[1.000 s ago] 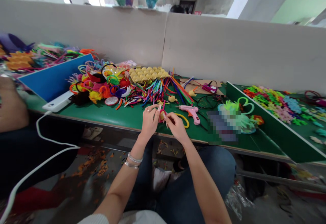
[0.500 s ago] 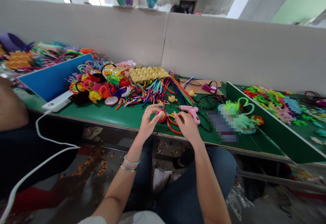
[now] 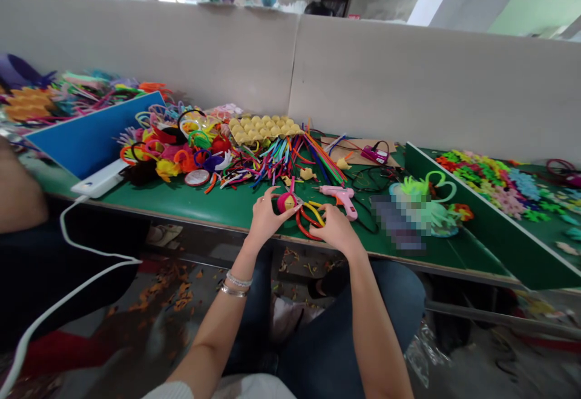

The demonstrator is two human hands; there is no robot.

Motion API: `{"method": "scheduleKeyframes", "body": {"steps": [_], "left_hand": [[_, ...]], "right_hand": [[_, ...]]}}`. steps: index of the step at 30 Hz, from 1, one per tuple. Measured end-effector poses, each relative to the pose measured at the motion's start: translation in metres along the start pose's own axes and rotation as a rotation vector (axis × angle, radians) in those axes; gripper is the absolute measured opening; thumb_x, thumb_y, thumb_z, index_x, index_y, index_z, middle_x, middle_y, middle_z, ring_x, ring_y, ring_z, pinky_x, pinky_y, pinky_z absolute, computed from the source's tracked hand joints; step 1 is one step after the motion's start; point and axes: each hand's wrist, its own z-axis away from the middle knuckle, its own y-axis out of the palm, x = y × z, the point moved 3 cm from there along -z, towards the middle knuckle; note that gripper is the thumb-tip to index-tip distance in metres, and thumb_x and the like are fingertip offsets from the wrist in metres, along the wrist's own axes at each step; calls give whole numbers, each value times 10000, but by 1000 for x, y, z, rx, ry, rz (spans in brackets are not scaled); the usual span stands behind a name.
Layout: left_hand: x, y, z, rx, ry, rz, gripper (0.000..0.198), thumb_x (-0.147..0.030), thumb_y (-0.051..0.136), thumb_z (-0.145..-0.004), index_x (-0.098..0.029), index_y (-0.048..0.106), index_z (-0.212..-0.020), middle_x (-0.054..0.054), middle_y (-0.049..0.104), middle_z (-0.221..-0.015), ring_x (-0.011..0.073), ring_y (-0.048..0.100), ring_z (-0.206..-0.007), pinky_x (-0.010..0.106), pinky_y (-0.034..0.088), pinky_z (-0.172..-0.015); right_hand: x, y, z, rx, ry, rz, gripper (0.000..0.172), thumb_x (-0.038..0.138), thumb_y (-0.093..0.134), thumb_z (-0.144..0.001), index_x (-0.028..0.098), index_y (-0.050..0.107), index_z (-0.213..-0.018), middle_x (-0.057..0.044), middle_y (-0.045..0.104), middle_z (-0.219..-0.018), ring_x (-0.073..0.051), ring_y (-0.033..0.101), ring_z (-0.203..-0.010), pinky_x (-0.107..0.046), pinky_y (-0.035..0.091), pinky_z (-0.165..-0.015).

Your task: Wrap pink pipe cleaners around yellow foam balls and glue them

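My left hand (image 3: 267,214) is closed around a small ball wound in pink fuzzy pipe cleaner (image 3: 285,203), with a yellow patch on the near side. A pink end sticks up from its top. Just to the right, my right hand (image 3: 338,228) has its thumb and fingers around the handles of a pair of scissors (image 3: 301,224), one red-orange and one yellow. The scissors lie low over the table's front edge, and their blades point toward the ball, partly hidden by my left fingertips. Behind my right hand, a pink glue gun (image 3: 338,194) lies on its side.
Green table (image 3: 218,205) carries a heap of colourful fuzzy pieces (image 3: 181,151), loose pipe cleaners (image 3: 281,160) and a yellow egg-carton tray (image 3: 263,128). A blue divider (image 3: 100,135) and white power strip (image 3: 102,181) stand left; a green divider (image 3: 476,223) stands right. Another person's arm (image 3: 20,187) shows far left.
My right hand has opened from a pinch near the ball and moved down onto the scissors' handles. My left hand has turned the ball slightly, showing more of its pink side.
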Motion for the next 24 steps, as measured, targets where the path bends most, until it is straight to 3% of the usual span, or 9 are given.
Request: {"method": "scheduleKeyframes", "body": {"steps": [3, 6, 10, 14, 18, 24], "left_hand": [[-2, 3, 0, 5, -24, -3, 665, -494, 718, -617, -205, 473, -1164, 70, 630, -865, 264, 581, -905, 433, 430, -831], [0, 4, 0, -11, -34, 125, 672, -472, 722, -625, -209, 447, -1180, 60, 617, -903, 215, 600, -875, 369, 461, -801], [8, 1, -1, -86, -74, 363, 706, -426, 762, -586, -202, 422, -1163, 60, 606, -960, 165, 613, -852, 313, 481, -787], [15, -2, -3, -122, -114, 469, 704, -386, 794, -545, -188, 442, -1122, 69, 606, -974, 168, 614, -868, 319, 482, -798], [11, -4, -1, -158, -110, 451, 655, -370, 789, -558, -194, 460, -1097, 64, 591, -1007, 163, 601, -910, 306, 475, -810], [7, -5, 2, -180, -83, 376, 595, -387, 781, -570, -192, 489, -1051, 61, 584, -1004, 168, 581, -919, 291, 477, -787]], "right_hand": [[-1, 0, 4, 89, 111, 110, 436, 312, 622, -649, 128, 512, -1028, -91, 635, -845, -201, 586, -727, -270, 361, -579], [-3, -2, 8, 56, 121, 157, 395, 336, 616, -661, 158, 522, -1001, -63, 638, -809, -190, 578, -709, -258, 324, -552], [-10, -6, 14, -32, 81, 211, 339, 383, 614, -664, 179, 563, -930, -50, 627, -744, -214, 570, -748, -274, 324, -572], [-22, -11, 21, -127, 55, 196, 287, 433, 613, -645, 197, 565, -800, -29, 585, -658, -197, 545, -680, -276, 329, -556], [-31, -10, 25, -178, 4, 127, 270, 439, 595, -629, 203, 504, -723, -23, 576, -678, -183, 535, -665, -273, 367, -567], [-22, -9, 27, -407, -86, 194, 238, 422, 548, -707, 189, 502, -728, -56, 582, -667, -206, 553, -662, -314, 406, -621]]}}
